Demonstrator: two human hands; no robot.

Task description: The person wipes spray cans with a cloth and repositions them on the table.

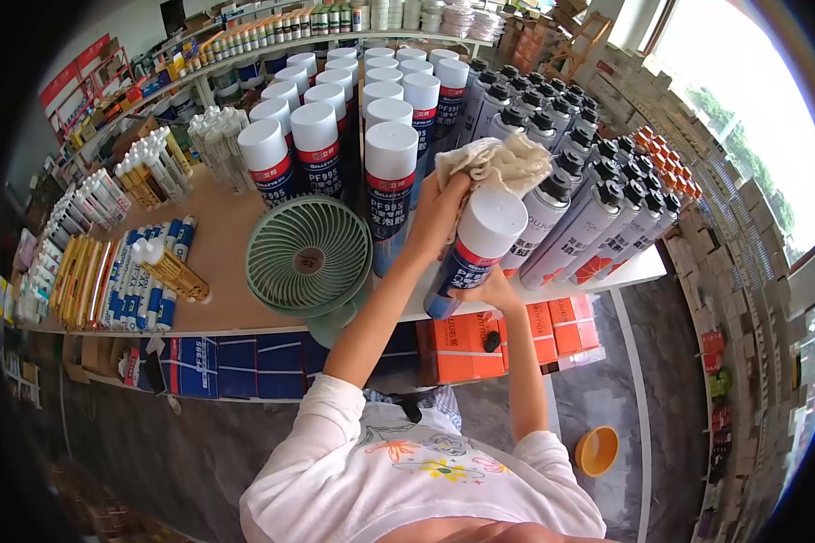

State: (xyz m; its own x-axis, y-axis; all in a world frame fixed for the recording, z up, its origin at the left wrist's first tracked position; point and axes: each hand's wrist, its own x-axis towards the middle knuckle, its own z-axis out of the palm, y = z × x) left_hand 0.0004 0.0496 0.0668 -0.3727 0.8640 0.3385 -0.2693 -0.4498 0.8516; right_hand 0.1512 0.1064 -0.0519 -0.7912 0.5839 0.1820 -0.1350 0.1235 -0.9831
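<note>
Tilted over the table's front edge is a blue foam can (462, 268) with a white cap (494, 217) and a red band, marked PF995. My right hand (491, 291) grips this can low on its body, fingers wrapped around it. My left hand (442, 215) is closed on a crumpled beige cloth (503, 163), which is bunched beside and above the white cap. Rows of matching blue cans with white caps (391, 149) stand upright just behind and left of my hands. To the right are silver cans with black nozzle tops (575, 231).
A green fan (308, 258) stands at the table's front edge. Sealant tubes (167, 270) fill the table's left side (217, 235). Below are orange boxes (466, 348) and blue boxes (281, 362). A yellow bucket (597, 452) sits on the floor, and stocked shelves (761, 299) line the right.
</note>
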